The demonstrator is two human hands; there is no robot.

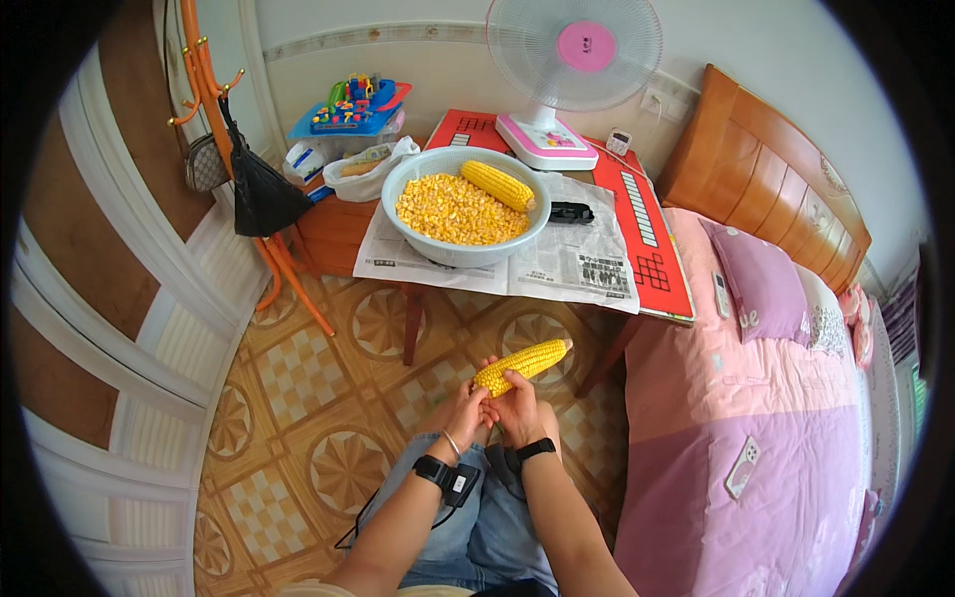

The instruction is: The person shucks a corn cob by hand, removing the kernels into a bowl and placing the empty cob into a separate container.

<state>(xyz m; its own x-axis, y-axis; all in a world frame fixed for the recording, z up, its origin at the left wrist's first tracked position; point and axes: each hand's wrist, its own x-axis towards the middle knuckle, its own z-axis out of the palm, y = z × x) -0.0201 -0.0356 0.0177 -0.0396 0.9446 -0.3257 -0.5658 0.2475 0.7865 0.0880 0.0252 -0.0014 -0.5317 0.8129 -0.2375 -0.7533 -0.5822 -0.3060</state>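
Both my hands hold one ear of yellow corn (528, 362) above my lap, its pale tip pointing up to the right. My left hand (468, 410) grips the lower left end, and my right hand (520, 407) supports it from below with the thumb on the kernels. On the table in front of me stands a pale plastic basin (466, 256) filled with loose corn kernels (455, 213). Another ear of corn (498, 185) lies on the kernels at the right side of the basin. Newspaper (567, 261) is spread under the basin.
On the table, a pink and white electric fan (547, 142) stands behind a black object (571, 213). A white plastic bag (365, 175) and a blue toy (358, 116) are at the left. A coat stand (295, 280) is further left; the bed (694, 403) is at the right.
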